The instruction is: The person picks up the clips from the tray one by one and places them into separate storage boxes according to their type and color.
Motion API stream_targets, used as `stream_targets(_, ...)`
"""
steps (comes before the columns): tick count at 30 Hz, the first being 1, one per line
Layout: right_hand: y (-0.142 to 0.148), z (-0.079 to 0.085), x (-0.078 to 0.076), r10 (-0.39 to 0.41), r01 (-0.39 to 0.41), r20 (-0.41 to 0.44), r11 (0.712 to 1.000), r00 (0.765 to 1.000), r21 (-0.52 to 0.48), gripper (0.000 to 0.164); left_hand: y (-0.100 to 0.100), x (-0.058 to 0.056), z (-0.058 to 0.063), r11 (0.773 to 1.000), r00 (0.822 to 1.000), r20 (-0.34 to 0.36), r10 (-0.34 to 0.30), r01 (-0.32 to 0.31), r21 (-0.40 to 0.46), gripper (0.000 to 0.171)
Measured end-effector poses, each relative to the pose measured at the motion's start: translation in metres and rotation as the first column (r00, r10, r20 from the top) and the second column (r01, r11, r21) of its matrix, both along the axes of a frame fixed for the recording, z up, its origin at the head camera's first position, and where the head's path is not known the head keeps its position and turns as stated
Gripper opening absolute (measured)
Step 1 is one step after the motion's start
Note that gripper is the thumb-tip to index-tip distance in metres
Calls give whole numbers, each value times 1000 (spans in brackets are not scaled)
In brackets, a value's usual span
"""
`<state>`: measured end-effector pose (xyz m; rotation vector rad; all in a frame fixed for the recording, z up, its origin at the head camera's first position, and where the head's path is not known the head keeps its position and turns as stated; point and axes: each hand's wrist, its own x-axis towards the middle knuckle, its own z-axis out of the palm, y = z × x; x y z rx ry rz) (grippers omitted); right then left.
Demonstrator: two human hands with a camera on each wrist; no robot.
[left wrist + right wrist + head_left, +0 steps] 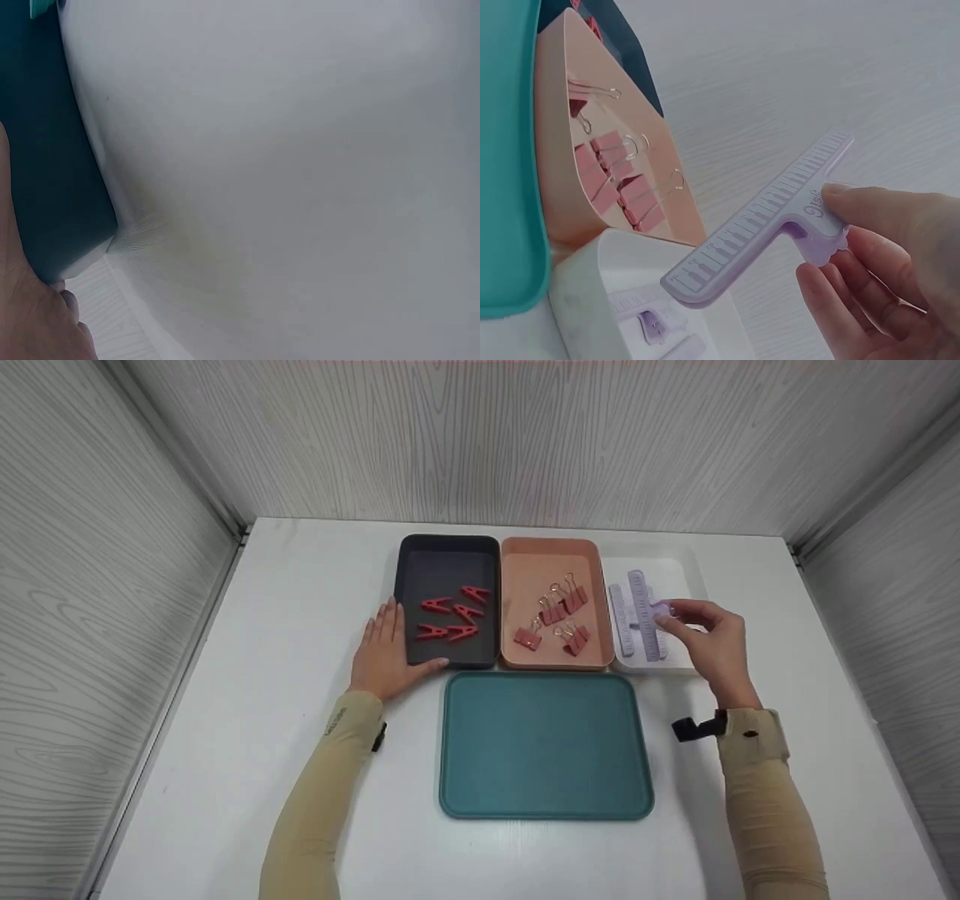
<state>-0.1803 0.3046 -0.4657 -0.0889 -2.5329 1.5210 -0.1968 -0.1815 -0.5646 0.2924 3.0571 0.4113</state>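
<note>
My right hand [712, 641] pinches a lilac page clip [761, 217] by its handle, thumb on top and fingers beneath. A piano-key pattern runs along the clip's long bar, held above the white tray [694, 562]. More lilac page clips [621, 619] lie inside that tray. With straight fingers, my left hand [381, 660] rests against the left side of the dark tray [442, 559], its thumb along the near edge. Several red clothespins [463, 611] lie in the dark tray. The orange tray [525, 562] between holds several pink binder clips [551, 611] with wire handles.
A teal tray [546, 746] lies in front of the three side-by-side trays, nearer to me. All stand on a white table [300, 585]. Wood-grain panels [487, 442] rise behind the table and at both sides.
</note>
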Motion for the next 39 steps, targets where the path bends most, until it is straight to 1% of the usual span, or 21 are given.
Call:
stream_targets(5, 12, 1, -7, -66, 68, 68, 997, 995, -29, 47, 0, 1, 1, 1000, 1000, -7, -1, 1, 15, 129)
stream_targets(9, 23, 2, -12, -116, 124, 127, 990, 985, -60, 50, 0, 1, 2, 1000, 1000, -9, -2, 2, 20, 130)
stream_targets(13, 36, -2, -18, -153, 168, 172, 983, 973, -77, 53, 0, 0, 1, 1000, 1000, -6, 0, 1, 17, 130)
stream_targets(16, 44, -5, -23, -162, 185, 206, 978, 965, -97, 55, 0, 0, 0, 1000, 1000, -9, 2, -2, 19, 130)
stream_targets(20, 53, -10, -29, -162, 204, 250, 966, 955, -156, 59, -1, 0, -1, 1000, 1000, -13, 2, -2, 24, 131)
stream_targets(23, 58, -13, -32, -165, 218, 275, 961, 947, -173, 61, -1, 0, -2, 1000, 1000, -15, 0, 1, 31, 131)
stream_targets(31, 66, -19, -42, -195, 242, 315, 963, 929, -116, 63, -1, 0, 1, 999, 1000, -22, -4, 5, 35, 129)
stream_targets(34, 67, -22, -46, -218, 260, 341, 962, 915, -81, 64, 0, 0, 2, 999, 1000, -19, -4, 5, 33, 129)
stream_targets(38, 67, -25, -51, -251, 270, 385, 963, 888, 3, 66, 0, 0, 2, 1000, 1000, -15, -5, 6, 24, 129)
stream_targets(39, 66, -26, -52, -257, 271, 389, 962, 884, 20, 65, 0, 0, 1, 1000, 1000, -14, -4, 5, 24, 129)
